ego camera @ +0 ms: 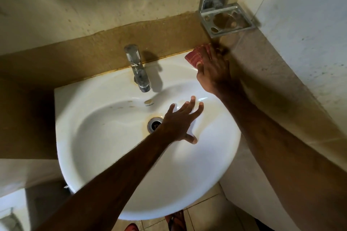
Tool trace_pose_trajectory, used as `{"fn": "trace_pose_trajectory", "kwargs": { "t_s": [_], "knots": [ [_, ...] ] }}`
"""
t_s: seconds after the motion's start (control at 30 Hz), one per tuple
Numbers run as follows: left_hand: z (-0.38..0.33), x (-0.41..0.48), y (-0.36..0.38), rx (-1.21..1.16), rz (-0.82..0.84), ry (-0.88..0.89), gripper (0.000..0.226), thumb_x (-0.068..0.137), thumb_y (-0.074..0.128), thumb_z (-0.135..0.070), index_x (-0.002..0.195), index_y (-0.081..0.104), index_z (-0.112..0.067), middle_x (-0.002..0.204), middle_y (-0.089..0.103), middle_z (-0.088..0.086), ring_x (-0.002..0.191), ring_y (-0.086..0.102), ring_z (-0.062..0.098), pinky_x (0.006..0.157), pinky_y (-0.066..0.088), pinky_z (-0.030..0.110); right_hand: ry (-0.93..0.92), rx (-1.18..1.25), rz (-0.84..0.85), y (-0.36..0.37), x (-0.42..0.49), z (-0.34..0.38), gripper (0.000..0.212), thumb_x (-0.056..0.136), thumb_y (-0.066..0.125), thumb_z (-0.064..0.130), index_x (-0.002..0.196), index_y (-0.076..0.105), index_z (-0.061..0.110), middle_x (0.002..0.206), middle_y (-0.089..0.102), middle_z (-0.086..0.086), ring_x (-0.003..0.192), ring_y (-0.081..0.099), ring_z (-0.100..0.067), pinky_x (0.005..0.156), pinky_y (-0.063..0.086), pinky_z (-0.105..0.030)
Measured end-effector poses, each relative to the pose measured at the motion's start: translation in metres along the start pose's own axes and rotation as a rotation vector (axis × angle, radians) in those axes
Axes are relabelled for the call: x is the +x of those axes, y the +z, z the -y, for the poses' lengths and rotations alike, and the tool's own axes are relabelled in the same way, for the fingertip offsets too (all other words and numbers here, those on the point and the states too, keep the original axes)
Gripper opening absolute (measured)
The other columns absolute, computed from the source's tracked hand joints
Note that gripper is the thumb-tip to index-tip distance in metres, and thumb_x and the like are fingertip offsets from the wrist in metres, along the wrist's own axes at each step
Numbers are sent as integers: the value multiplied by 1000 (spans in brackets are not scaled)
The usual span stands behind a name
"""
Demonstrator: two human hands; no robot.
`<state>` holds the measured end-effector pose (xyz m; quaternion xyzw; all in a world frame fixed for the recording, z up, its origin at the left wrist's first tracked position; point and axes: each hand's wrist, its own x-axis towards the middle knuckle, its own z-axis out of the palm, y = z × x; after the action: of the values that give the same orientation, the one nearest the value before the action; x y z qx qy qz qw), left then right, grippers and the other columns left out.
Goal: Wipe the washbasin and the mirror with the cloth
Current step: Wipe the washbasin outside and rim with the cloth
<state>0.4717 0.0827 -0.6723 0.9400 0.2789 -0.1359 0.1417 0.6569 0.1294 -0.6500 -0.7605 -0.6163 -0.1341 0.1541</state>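
A white washbasin [112, 184] fills the middle of the view, with rust stains around its drain [154, 124] and along its back edge. My right hand [214, 72] presses a red checked cloth [197, 56] onto the basin's back right corner, next to the wall. My left hand [178, 121] hovers over the bowl just right of the drain, fingers spread, holding nothing. No mirror is in view.
A chrome tap [138, 69] stands at the back middle of the basin. A metal soap and brush holder [225, 18] juts from the wall above the cloth. A side wall [300, 43] runs close on the right. Red sandals [176, 220] show on the tiled floor below.
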Motion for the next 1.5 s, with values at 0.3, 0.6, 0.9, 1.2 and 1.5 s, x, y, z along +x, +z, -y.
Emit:
{"fn": "trace_pose_trajectory", "kwargs": {
  "t_s": [0.3,0.6,0.9,1.2,1.5],
  "knots": [
    [-6,-1,-10,35,-9,-31,124,70,77,-63,159,-1,-23,167,7,11,154,18,27,121,18,55,-248,37,-185,-16,-64,-20,49,108,48,22,155,48,7,161,46,-16,152,40,-35,121,34,-54],
    [-8,2,-11,19,6,-34,124,69,79,-61,159,3,-21,165,15,11,153,18,25,121,21,48,-46,43,-103,-3,-5,17,52,95,49,24,146,59,16,152,58,-11,144,52,-33,114,42,-55],
    [1,1,-15,-106,50,-45,108,77,75,-54,159,9,-31,167,11,5,155,12,23,124,14,48,-273,129,-108,-24,-65,10,48,100,53,13,148,57,15,161,49,-9,152,41,-31,120,32,-59],
    [3,-75,-21,-221,-551,-416,37,74,71,-11,110,70,-15,106,72,5,100,69,27,80,57,33,-24,138,-60,-3,-11,67,56,90,50,13,145,58,19,156,53,-8,149,44,-32,122,28,-56],
    [63,-125,-40,-19,-688,-545,59,73,52,-5,132,52,-5,134,50,10,124,46,28,109,38,31,-445,294,96,-16,-28,49,48,109,37,23,157,45,19,167,39,-3,158,29,-22,128,20,-51]
  ]
}}
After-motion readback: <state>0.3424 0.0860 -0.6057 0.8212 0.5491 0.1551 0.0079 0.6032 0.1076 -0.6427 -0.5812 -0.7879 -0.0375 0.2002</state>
